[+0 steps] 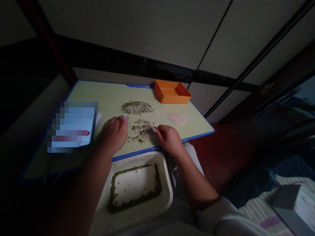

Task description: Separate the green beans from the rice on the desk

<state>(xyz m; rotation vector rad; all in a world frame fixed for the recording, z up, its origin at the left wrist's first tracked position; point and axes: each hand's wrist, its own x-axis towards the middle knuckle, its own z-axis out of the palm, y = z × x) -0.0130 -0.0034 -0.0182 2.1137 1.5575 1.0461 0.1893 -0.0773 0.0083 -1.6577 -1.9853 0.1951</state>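
Note:
On the table, a mixed pile of small green beans and pale grains that look like rice (136,107) lies beyond a thinner, spread-out patch of the same mix (141,127). My left hand (114,132) is closed at the left side of this patch, thumb on top and fingers curled out of sight. At the patch's right edge my right hand (168,136) is closed in a pinch, its thumb touching down by the beans; whatever it grips is too small to make out. A separate heap of pale grains (176,118) sits to the right.
A white basin (165,183) with green beans along its inner edges is below the table's blue front edge (137,152). An orange box (175,98) stands at the back right. A lit tablet-like screen (73,126), partly blurred, is at the left. Cabinet panels rise behind.

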